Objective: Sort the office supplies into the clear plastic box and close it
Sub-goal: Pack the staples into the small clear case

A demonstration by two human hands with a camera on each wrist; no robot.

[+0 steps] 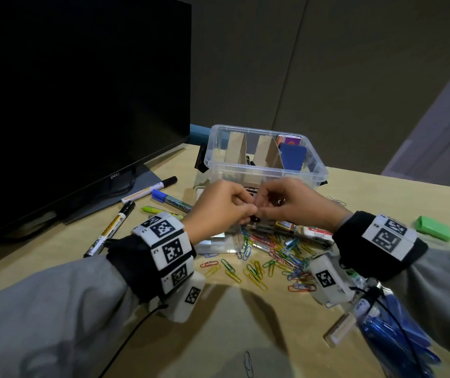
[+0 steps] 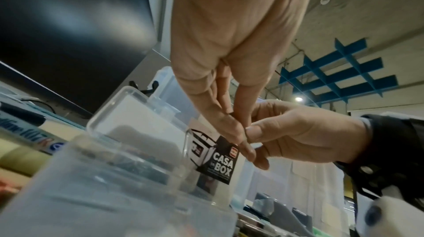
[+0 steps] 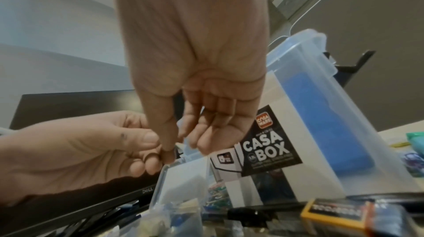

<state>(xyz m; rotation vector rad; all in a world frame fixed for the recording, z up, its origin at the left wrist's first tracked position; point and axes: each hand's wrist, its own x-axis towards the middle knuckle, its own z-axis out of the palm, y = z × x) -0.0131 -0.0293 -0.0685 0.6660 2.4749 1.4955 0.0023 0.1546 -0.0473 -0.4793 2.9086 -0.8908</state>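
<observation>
Sorting step under way: left hand [image 1: 219, 205] and right hand [image 1: 289, 201] together pinch a small dark item [image 1: 255, 220], identity unclear, before the open clear plastic box [image 1: 319, 162] at the worktop's [image 1: 218, 323] far edge. Next: drop it into a compartment; paper clips [image 1: 270, 257] remain.

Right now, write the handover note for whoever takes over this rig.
Left hand and right hand: both pinch one small dark item, too small to name, in front of the box.
Box: open, cardboard dividers in, blue pad in its right end; no lid seen on it.
Still out: paper clips loose on the desk, markers left, green case right, blue pens near right.
Left: load these, close the box.
</observation>
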